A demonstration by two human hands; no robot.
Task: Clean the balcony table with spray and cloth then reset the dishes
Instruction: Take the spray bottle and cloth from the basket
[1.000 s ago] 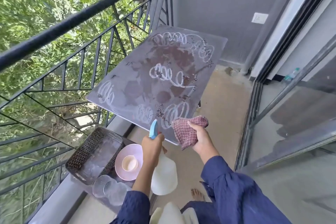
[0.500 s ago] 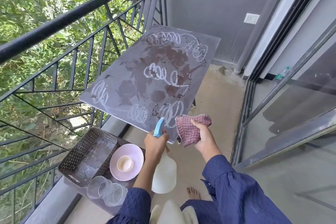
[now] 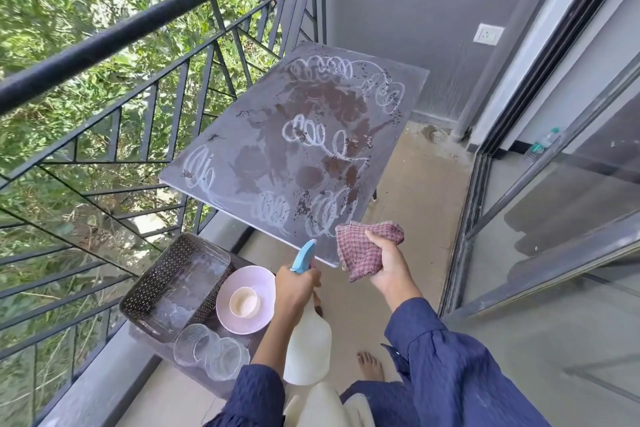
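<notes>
The grey balcony table (image 3: 239,135) is smeared with brown stains, dark crumbs and white chalk-like scribbles. My left hand (image 3: 297,284) grips the neck of a white spray bottle (image 3: 306,347) with a blue nozzle aimed at the table's near edge. My right hand (image 3: 388,267) holds a crumpled red-checked cloth (image 3: 363,246) just off the table's near corner. On a low stand to the left sit a pink plate (image 3: 265,291) with a small cream bowl (image 3: 244,302), two clear glasses (image 3: 211,354) and a dark perforated basket (image 3: 159,284).
A black metal railing (image 3: 145,21) runs along the left, with greenery beyond. Sliding glass doors (image 3: 554,218) stand on the right. A grey wall with a socket (image 3: 488,34) closes the far end. My bare foot (image 3: 370,366) is on the beige floor.
The view has shifted slightly, so the table sits a little more to the left and lower. Both hands keep their hold on bottle and cloth near the table's front edge.
</notes>
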